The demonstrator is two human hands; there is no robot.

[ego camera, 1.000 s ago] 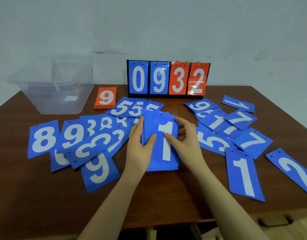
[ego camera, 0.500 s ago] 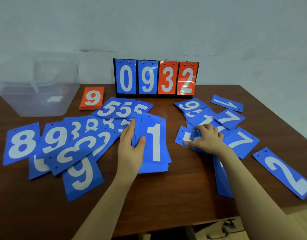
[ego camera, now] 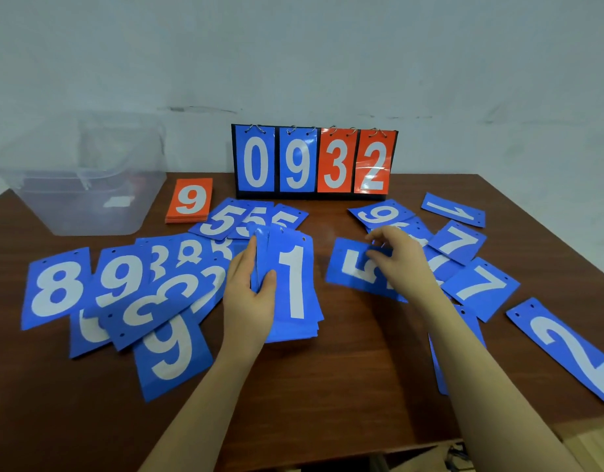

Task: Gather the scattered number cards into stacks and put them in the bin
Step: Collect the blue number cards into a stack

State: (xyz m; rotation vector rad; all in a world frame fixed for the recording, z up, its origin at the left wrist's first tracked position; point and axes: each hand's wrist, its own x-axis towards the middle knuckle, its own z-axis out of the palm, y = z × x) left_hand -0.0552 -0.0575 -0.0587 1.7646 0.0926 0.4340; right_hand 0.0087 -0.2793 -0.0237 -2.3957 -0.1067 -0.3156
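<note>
Gripping the card stack [ego camera: 293, 284], left hand [ego camera: 249, 294]; right hand [ego camera: 403, 264] pinches a 5 card [ego camera: 353, 267]

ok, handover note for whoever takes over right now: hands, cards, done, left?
Left hand grips the blue stack topped by a 1, centre of the table.
Right hand pinches a blue 5 card just right of the stack.
Done: partial blue stack; orange stack topped by a 9 sits beside the clear bin.
Left: loose blue cards on both sides to gather, then both stacks into the bin.
</note>
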